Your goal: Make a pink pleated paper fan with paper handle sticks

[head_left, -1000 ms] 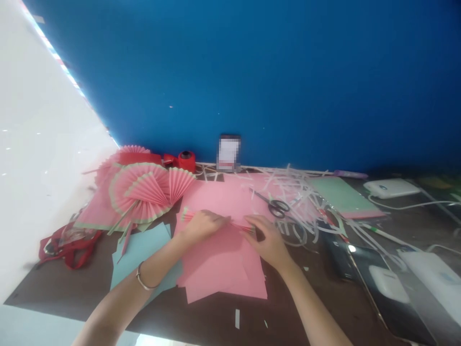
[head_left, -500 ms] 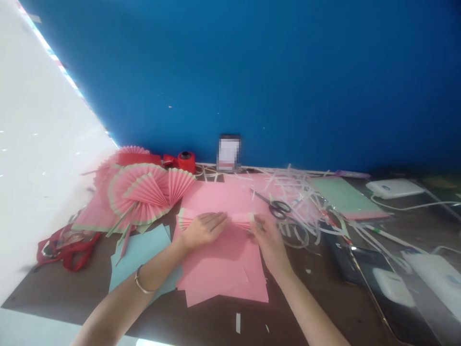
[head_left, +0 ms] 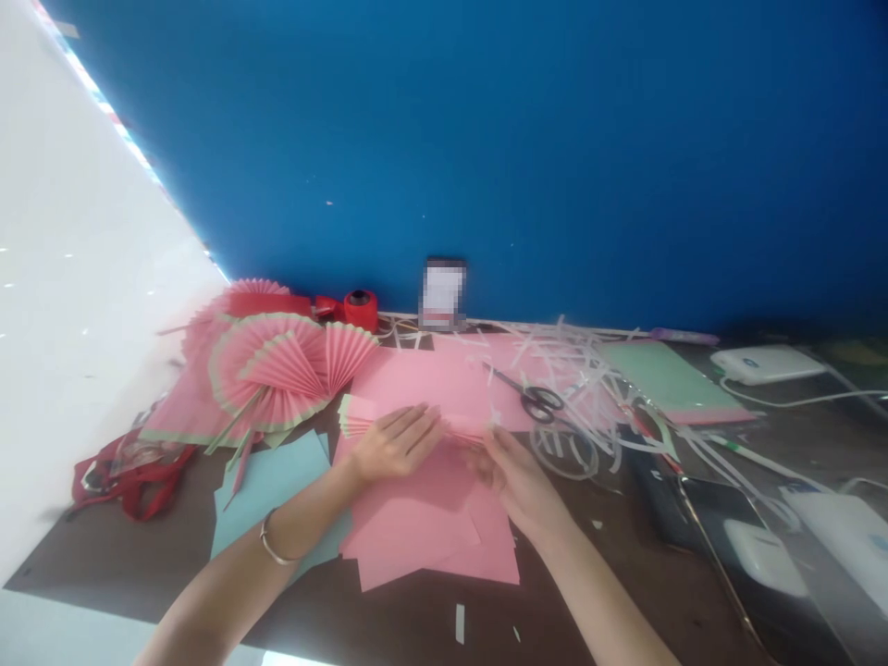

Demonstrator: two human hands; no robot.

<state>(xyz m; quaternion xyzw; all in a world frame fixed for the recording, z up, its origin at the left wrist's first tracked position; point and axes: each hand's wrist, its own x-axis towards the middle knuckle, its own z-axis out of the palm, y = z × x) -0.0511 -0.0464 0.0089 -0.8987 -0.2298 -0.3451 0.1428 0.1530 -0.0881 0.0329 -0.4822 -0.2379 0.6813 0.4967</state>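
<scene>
A pleated pink paper with pale green edges (head_left: 356, 422) lies across pink sheets (head_left: 423, 536) in the middle of the table. My left hand (head_left: 400, 444) rests over its middle, fingers together and pressed on the folds. At the paper's right end, my right hand (head_left: 505, 462) pinches the pleats between thumb and fingers; part of that end is hidden by the fingers. Black-handled scissors (head_left: 541, 403) lie just beyond my right hand. Left of the sheets are light blue papers (head_left: 270, 481).
Finished pink fans (head_left: 277, 361), a red tape roll (head_left: 361, 311) and a red strap (head_left: 149, 486) are at the left. White paper strips (head_left: 575, 379), a green sheet (head_left: 670, 375), a phone (head_left: 721, 504) and white devices (head_left: 767, 363) spread over the right side.
My right hand has shifted slightly left and its fingers have curled in at the pleats. The left end of the pleated paper looks more closely gathered. My left hand stays nearly in place.
</scene>
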